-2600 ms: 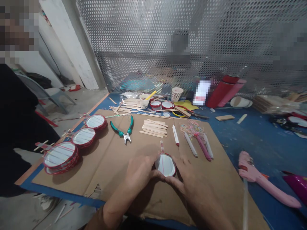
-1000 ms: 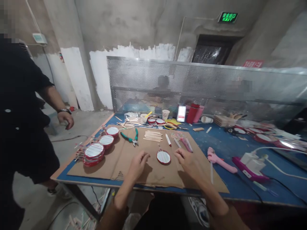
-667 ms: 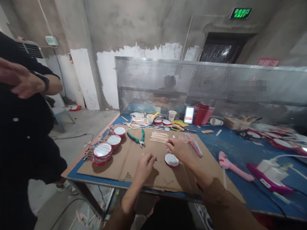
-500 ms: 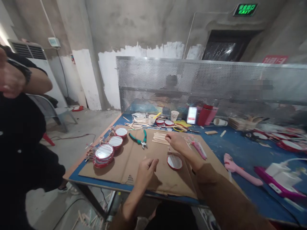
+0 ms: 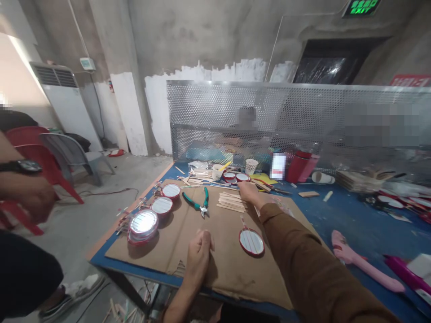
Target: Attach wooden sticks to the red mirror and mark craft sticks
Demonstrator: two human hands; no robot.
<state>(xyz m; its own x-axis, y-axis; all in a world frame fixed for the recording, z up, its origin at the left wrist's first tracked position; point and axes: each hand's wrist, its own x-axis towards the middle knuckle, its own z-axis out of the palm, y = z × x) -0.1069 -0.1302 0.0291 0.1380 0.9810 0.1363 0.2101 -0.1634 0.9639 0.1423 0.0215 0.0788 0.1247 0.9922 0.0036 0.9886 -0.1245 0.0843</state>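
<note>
Resting on the cardboard sheet (image 5: 229, 287), the left hand (image 5: 198, 255) curls shut on nothing, the right hand (image 5: 247, 190) sits at the stacked craft sticks (image 5: 231, 202) within easy reach, its grip unclear, and the red-rimmed round lid (image 5: 251, 242) lies flat, untouched, between them.

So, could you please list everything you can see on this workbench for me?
Table: one, blue, under everything listed
Cardboard sheet: one, brown, on the table
Red-rimmed discs: at least four, red and white, on the cardboard
Pliers: one pair, green-handled, on the cardboard
Craft sticks: one bundle, pale wood, on the cardboard
Glue gun: one, pink, on the table right of the cardboard
Left hand: one, on the cardboard
Right hand: one, brown sleeve, beside the sticks
</note>
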